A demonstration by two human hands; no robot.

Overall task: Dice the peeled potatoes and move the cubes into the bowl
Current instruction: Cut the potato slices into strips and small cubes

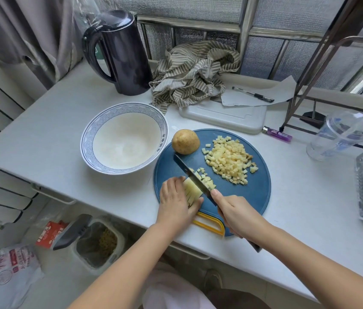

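Pale yellow peeled potato sticks (192, 194) lie bundled on the near left of the round blue plastic cutting board with a yellow handle (249, 192). The left hand (177, 204) presses down on the bundle, fingers curled over it. The right hand (236, 216) grips the dark-bladed kitchen knife (195, 176) by its handle, forefinger along the spine, blade across the stick ends. A few fresh cubes (206, 178) sit just beside the blade, and the big heap of diced potato cubes (229, 161) is further right on the board. A rounded potato half (185, 141) rests at the board's far edge, near the knife tip. The white bowl with a blue wave-pattern rim (87, 139) stands on the pale tabletop (64, 121), touching the board's left edge, with no cubes visible in it. Judged step: dicing, with the transfer not started. Risks: the left fingertips are very close to the blade, so a slip could nick them. The loose sticks could splay, giving uneven cubes. Cubes could spill off the board when scraped over.
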